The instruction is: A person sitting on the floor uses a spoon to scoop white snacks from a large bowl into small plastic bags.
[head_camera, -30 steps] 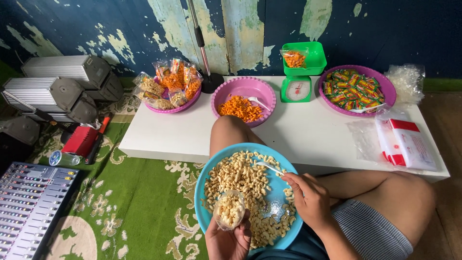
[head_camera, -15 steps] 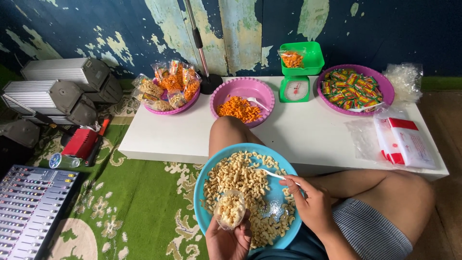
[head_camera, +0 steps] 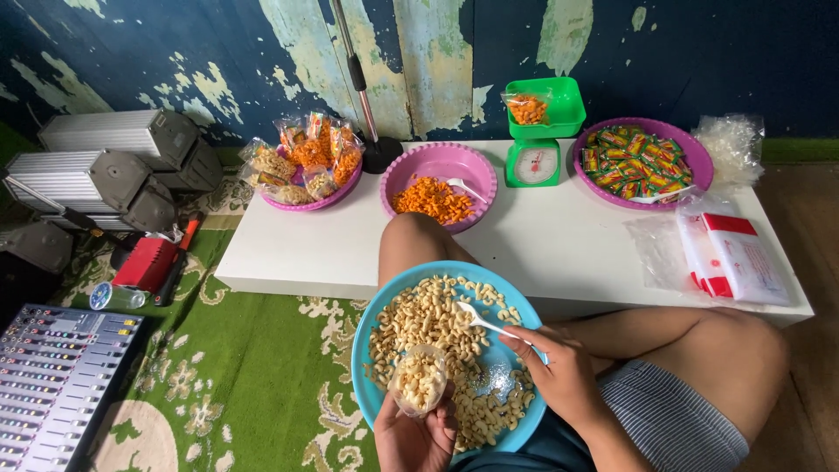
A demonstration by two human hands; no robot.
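A blue round tray [head_camera: 502, 350] of pale curved crackers [head_camera: 428, 319] rests on my lap. My left hand [head_camera: 412, 435] holds a small clear plastic bag [head_camera: 418, 381], part filled with the crackers, over the tray's near-left side. My right hand [head_camera: 564, 378] grips a white plastic spoon [head_camera: 479, 321]; its bowl lies on the crackers near the tray's middle.
A low white table [head_camera: 542, 245] carries a pink bowl of orange snacks [head_camera: 430, 197], a pink bowl of packed bags [head_camera: 306, 162], a green scale [head_camera: 537, 131], a purple bowl of wrapped packets [head_camera: 642, 162] and plastic bags [head_camera: 730, 253]. Left on the green rug [head_camera: 253, 367]: audio mixer [head_camera: 52, 376], grey cases.
My right hand has swung the spoon left, from the tray's right part onto the crackers near the middle. The left hand and its bag stay put.
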